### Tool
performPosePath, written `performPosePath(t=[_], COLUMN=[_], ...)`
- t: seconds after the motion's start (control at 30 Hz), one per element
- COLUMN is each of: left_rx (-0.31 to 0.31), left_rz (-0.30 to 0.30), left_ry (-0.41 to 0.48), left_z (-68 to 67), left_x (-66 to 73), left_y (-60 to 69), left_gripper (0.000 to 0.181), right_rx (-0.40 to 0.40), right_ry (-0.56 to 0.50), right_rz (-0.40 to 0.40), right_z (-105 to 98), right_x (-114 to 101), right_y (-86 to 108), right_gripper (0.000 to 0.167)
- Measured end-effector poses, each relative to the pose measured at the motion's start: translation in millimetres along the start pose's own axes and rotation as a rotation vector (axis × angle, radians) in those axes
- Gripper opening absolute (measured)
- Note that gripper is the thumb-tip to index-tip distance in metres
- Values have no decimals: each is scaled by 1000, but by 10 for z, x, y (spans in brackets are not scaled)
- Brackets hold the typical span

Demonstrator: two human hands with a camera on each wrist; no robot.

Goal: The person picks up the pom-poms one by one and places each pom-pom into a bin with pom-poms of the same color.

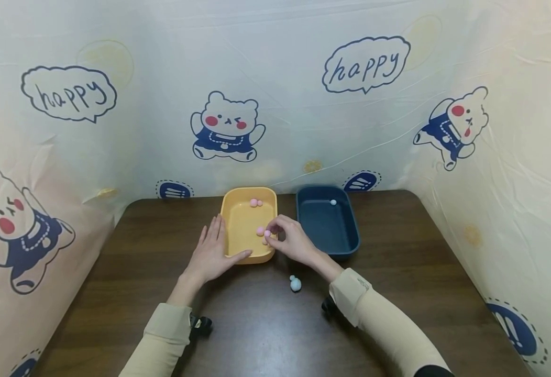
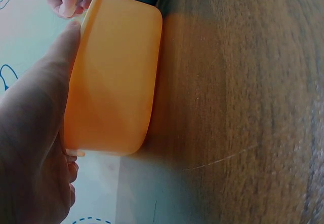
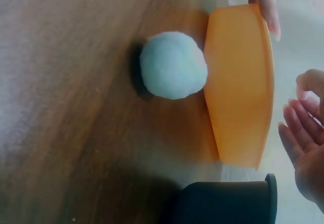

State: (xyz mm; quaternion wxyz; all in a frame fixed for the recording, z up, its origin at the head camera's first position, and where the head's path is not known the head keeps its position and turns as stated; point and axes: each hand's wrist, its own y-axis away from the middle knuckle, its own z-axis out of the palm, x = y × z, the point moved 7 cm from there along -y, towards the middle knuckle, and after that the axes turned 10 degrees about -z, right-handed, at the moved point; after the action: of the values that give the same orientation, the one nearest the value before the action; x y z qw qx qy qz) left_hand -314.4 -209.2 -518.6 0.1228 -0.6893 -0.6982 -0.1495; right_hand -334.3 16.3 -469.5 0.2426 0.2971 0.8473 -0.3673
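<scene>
Over the right side of the yellow bin (image 1: 240,228), my right hand (image 1: 294,241) pinches a small pink ball (image 1: 267,233) between thumb and fingertips. Other pink balls (image 1: 260,230) lie in the bin just under that hand. A further pair of pink balls (image 1: 254,202) sits near its far wall. My left hand (image 1: 209,256) rests at the bin's near left corner, fingers straight along the left side and thumb along the front rim. In the left wrist view that thumb (image 2: 61,49) touches the rim of the bin (image 2: 114,77).
A dark blue bin (image 1: 324,248) stands right of the yellow one, with a small pale blue ball (image 1: 333,202) inside. Two pale blue balls, the larger one (image 1: 296,284) nearest me, lie on the brown table (image 1: 256,335) in front. A printed cloth (image 1: 285,131) hangs behind the table.
</scene>
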Motion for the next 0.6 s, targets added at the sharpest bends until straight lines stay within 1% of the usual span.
performPosePath(t=[0.27,0.6], left_rx=[6,2], left_rz=[4,5], left_ry=[2,-1], left_z=[0,12], left_x=[-2,-6], left_y=[0,-6], left_gripper=[135,136], right_rx=[12,37], right_ry=[-29,-36], right_rz=[46,99], right_z=[12,5], right_x=[72,182], right_y=[-68,-145], right_gripper=[18,16])
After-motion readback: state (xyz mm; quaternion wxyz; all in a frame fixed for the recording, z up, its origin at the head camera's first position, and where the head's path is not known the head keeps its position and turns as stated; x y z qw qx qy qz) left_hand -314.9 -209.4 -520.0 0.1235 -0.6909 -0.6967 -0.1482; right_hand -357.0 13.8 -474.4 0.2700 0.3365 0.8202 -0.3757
